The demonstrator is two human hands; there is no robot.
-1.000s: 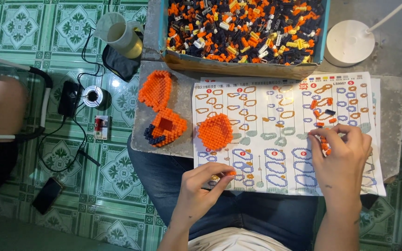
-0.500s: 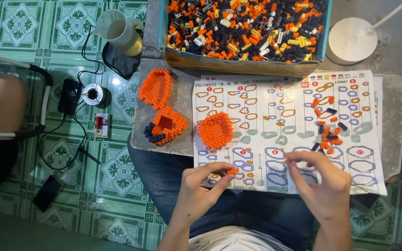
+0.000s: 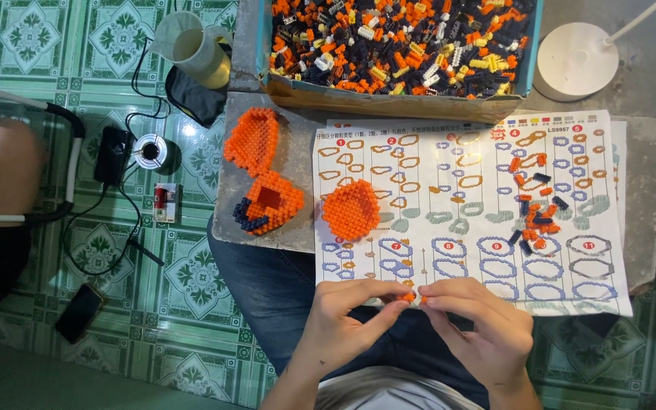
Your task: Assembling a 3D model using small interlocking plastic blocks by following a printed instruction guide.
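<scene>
Both hands (image 3: 417,319) pinch small orange bricks (image 3: 411,298); cardboard box (image 3: 389,102) holds mixed loose bricks (image 3: 396,42).

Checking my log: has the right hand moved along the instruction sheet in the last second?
Yes. The right hand left the loose bricks, moving down-left across the instruction sheet to meet the left hand.

a cardboard box of small plastic bricks (image 3: 396,38) sits at the far edge of the grey stone slab (image 3: 298,159), with a printed paper instruction sheet (image 3: 465,205) just before it. left of the sheet lie three orange brick-built shells (image 3: 267,201). loose orange and dark bricks (image 3: 537,209) lie on the sheet's right part. both hands meet at its near edge.
</scene>
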